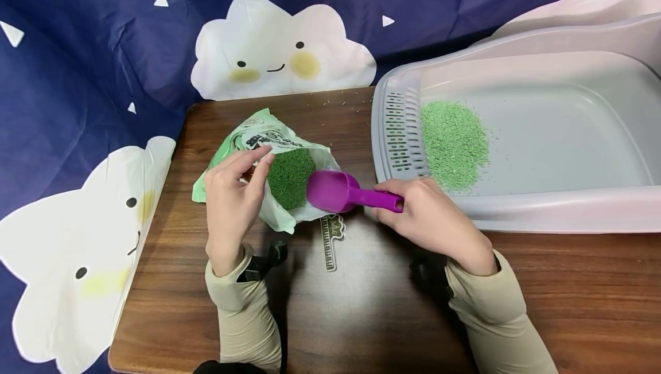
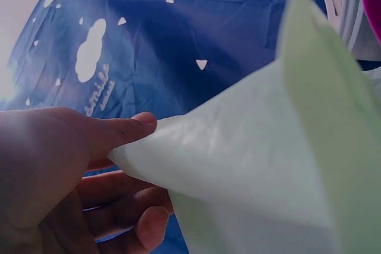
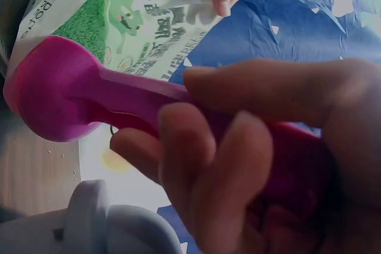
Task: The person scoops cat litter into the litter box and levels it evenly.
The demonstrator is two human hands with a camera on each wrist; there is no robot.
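A purple scoop [image 1: 330, 191] is gripped by its handle in my right hand [image 1: 431, 216]. In the head view its bowl overlaps the mouth of a green and white bag [image 1: 276, 133]; no litter shows in the bowl. Green pellets [image 1: 291, 179] are visible through the bag's opening. My left hand [image 1: 234, 199] pinches the edge of the bag between thumb and fingers, which the left wrist view shows close up on the pale bag film [image 2: 238, 159]. The right wrist view shows my fingers curled round the scoop handle [image 3: 143, 90].
A large grey litter tray [image 1: 558, 205] stands on the right, a heap of light green pellets [image 1: 454, 144] at its slotted left end. A small comb-shaped piece [image 1: 329, 248] lies on the wooden table [image 1: 351, 316]. Stray pellets dot the back of the table, before a blue cloud-print cloth [image 1: 144, 30].
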